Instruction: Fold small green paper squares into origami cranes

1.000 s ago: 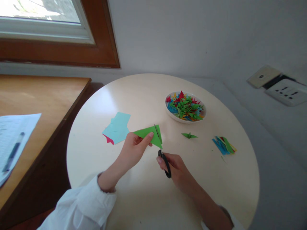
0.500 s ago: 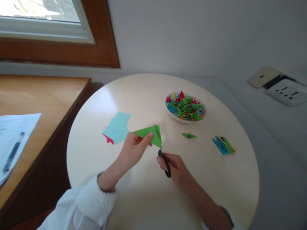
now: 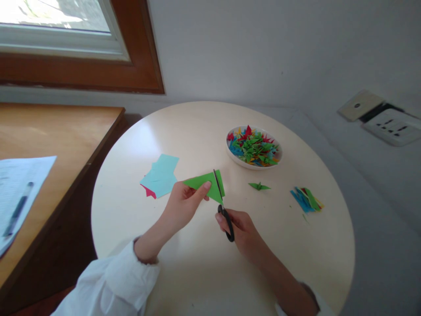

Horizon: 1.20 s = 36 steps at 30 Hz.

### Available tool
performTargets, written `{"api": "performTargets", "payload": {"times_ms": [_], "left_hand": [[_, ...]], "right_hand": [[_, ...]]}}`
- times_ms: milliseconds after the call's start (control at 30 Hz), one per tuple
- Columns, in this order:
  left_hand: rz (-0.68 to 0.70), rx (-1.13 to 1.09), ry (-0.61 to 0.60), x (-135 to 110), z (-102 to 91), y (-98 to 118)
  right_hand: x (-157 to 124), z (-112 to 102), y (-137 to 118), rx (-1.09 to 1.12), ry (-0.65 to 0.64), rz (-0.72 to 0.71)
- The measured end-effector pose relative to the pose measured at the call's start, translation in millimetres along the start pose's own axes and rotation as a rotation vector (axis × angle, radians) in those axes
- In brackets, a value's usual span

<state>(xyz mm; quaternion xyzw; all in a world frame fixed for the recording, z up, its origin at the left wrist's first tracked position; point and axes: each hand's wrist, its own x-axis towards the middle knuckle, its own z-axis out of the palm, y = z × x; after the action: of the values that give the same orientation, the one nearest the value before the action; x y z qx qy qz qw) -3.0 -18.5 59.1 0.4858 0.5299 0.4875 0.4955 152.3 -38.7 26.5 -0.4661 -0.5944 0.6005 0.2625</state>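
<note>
My left hand pinches a folded green paper triangle above the round cream table. My right hand grips black-handled scissors just right of it. The blades run up through the right part of the green paper, and a narrow strip stands off to their right. Both hands are closed on what they hold.
A white bowl of small coloured folded papers stands behind the hands. A little green folded piece and a heap of coloured strips lie to the right. Light blue and red sheets lie left. A wooden desk with paper and pen adjoins.
The scissor blades have moved a little further up through the green paper, and the strip to their right has parted slightly. My left hand has stayed put.
</note>
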Motion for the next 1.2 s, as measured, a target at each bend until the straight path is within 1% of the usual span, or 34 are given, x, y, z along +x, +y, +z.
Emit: {"api": "performTargets", "payload": {"times_ms": [100,200,267,367,467,567,633,733,867,967,1000,1033,1067,1133,1200], "left_hand": [[0.003,-0.080,-0.007,0.0,0.6,-2.8],[-0.015,-0.282,-0.018,0.7,1.1,-5.2],[-0.104,-0.480,-0.066,1.6,0.9,-5.4],[-0.252,-0.763,-0.178,3.4,-0.3,-4.9],[-0.351,-0.918,-0.295,4.9,-1.6,-6.1],[-0.416,-0.959,-0.345,5.9,-1.6,-9.2],[-0.432,-0.972,-0.342,6.5,-1.1,-11.5],[-0.423,-0.987,-0.321,7.4,-0.5,-14.6],[-0.422,-0.989,-0.299,8.5,-0.6,-16.8],[-0.414,-0.966,-0.274,9.7,-0.1,-16.9],[-0.408,-0.957,-0.259,10.2,0.2,-17.0],[-0.400,-0.953,-0.244,10.8,0.6,-17.2],[-0.391,-0.952,-0.228,11.3,0.9,-17.6],[-0.385,-0.957,-0.205,12.5,1.1,-19.1],[-0.387,-0.956,-0.184,13.5,0.6,-21.2]], "right_hand": [[0.0,-0.6,-1.0,0.005,0.005,0.000],[0.3,-2.1,-0.9,0.047,0.008,-0.015],[1.1,-3.2,0.8,0.099,-0.015,-0.030],[3.1,-3.8,4.1,0.209,-0.093,-0.027],[5.2,-2.8,5.1,0.356,-0.129,0.028],[6.6,-1.7,4.3,0.471,-0.133,0.073],[7.4,-1.4,5.1,0.526,-0.147,0.087],[8.7,-1.4,9.0,0.584,-0.214,0.103],[9.2,-1.8,12.1,0.605,-0.261,0.125],[8.1,-4.6,8.4,0.546,-0.282,0.104],[7.8,-6.3,6.4,0.486,-0.270,0.081],[7.7,-8.2,4.5,0.395,-0.227,0.061],[7.8,-10.4,2.7,0.263,-0.156,0.039],[9.0,-15.0,0.5,-0.054,0.061,0.011],[11.2,-19.3,0.4,-0.323,0.276,0.013]]}}
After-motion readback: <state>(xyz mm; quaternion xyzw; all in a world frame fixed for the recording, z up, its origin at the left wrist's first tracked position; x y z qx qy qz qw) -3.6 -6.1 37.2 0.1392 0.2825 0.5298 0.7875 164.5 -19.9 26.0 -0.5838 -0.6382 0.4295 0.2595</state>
